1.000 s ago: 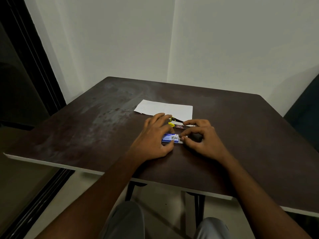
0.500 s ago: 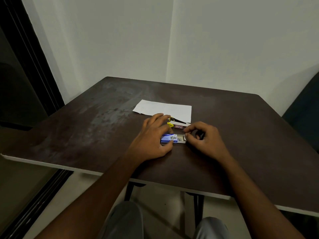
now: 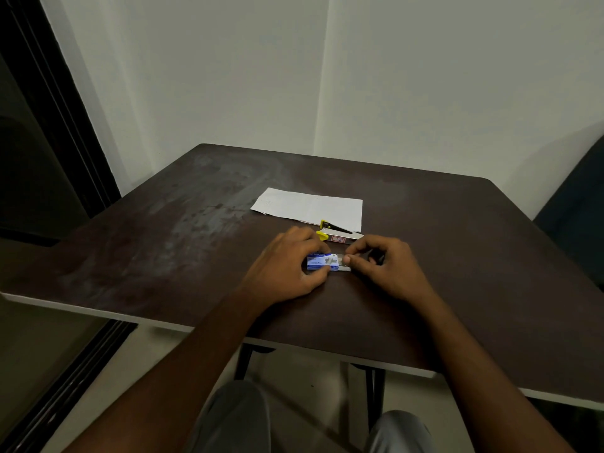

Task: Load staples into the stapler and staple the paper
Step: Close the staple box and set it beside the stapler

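A small blue staple box (image 3: pixel 322 261) lies on the dark table (image 3: pixel 163 243) near its front edge. My left hand (image 3: pixel 284 266) grips the box between thumb and fingers. My right hand (image 3: pixel 382 266) pinches the inner tray (image 3: pixel 344 264), which sticks out of the box's right end. Just behind the hands lies a yellow and silver stapler (image 3: pixel 338 235), swung open, with its black base on the edge of a white paper sheet (image 3: pixel 310 207).
The table stands in a corner between two pale walls. A dark window frame (image 3: pixel 65 109) runs along the left, and a dark chair back (image 3: pixel 575 207) shows at the right edge. My knees are below the table's front edge.
My right hand has drawn the inner tray a little way out of the box's right end. My left hand has kept its grip on the box.
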